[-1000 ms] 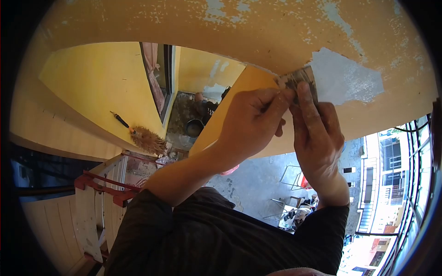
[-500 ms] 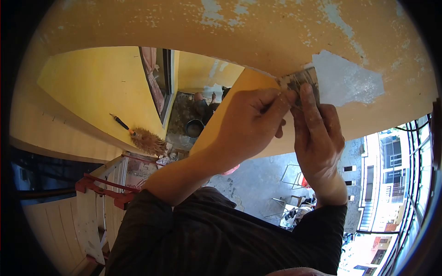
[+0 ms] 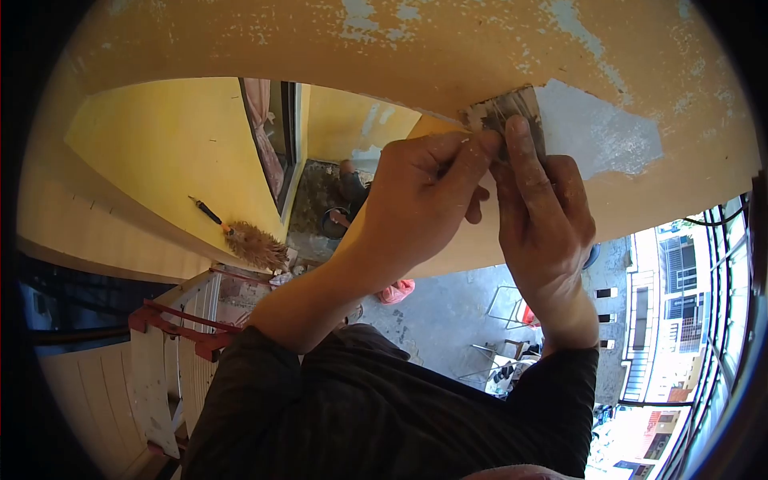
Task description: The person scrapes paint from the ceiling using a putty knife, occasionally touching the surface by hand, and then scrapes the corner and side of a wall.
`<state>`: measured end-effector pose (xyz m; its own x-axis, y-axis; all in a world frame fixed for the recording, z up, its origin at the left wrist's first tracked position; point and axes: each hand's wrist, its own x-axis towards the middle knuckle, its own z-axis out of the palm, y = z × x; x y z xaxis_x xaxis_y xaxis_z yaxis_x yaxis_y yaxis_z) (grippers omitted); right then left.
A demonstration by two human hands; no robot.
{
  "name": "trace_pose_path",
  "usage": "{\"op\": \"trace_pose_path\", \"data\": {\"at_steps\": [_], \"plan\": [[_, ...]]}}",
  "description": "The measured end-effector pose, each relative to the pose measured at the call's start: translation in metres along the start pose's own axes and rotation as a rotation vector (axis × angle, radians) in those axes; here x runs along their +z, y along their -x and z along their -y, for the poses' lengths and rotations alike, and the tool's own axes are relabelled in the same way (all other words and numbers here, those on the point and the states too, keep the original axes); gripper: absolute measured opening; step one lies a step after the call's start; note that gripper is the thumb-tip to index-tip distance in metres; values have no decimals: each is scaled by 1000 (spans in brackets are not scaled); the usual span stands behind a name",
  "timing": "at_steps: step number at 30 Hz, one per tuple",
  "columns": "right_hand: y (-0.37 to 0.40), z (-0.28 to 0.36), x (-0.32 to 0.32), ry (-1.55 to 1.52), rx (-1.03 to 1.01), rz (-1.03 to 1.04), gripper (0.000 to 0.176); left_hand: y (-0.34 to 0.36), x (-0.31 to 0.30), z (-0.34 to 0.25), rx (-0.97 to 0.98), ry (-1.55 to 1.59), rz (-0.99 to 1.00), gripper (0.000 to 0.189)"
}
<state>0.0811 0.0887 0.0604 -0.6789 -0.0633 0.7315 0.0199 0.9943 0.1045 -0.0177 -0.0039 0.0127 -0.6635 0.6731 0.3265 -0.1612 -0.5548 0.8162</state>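
My right hand [image 3: 548, 220] is closed around a putty knife [image 3: 524, 104], its index finger stretched up along the flat metal blade. The blade lies against the painted overhead surface, touching the left edge of a bare grey patch [image 3: 600, 132]. Its handle is hidden behind my fingers. Right beside it, my left hand [image 3: 424, 196] is closed in a pinch at the blade's lower left corner. What the thumb and fingertip hold, if anything, is too small to make out. Whitish dust specks the fingers of both hands.
A stepladder [image 3: 160, 376] with red braces stands at lower left. A feather duster [image 3: 256, 244] rests by the yellow wall [image 3: 176, 152]. Far below, another person's arm [image 3: 350, 180] is near a dark bucket [image 3: 332, 224]. Folding chairs [image 3: 504, 308] stand on the grey floor.
Both hands and the putty knife have shifted slightly up and left in view, staying close together. Below, the other person's hand now reaches over the bucket.
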Motion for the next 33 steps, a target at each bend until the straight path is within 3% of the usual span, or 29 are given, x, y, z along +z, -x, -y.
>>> {"op": "trace_pose_path", "data": {"at_steps": [14,24,26,33], "plan": [[2,2,0,-29,25,-44,49,-1,0,-3,-60,-142,47,27],[-3,4,-2,-36,46,-47,45,-3,2,-8,-67,-163,46,28],[-5,6,-5,-35,61,-37,45,-5,2,-8,32,-82,2,29],[-7,9,-6,-47,106,-21,45,-3,3,-10,-20,-110,40,28]]}}
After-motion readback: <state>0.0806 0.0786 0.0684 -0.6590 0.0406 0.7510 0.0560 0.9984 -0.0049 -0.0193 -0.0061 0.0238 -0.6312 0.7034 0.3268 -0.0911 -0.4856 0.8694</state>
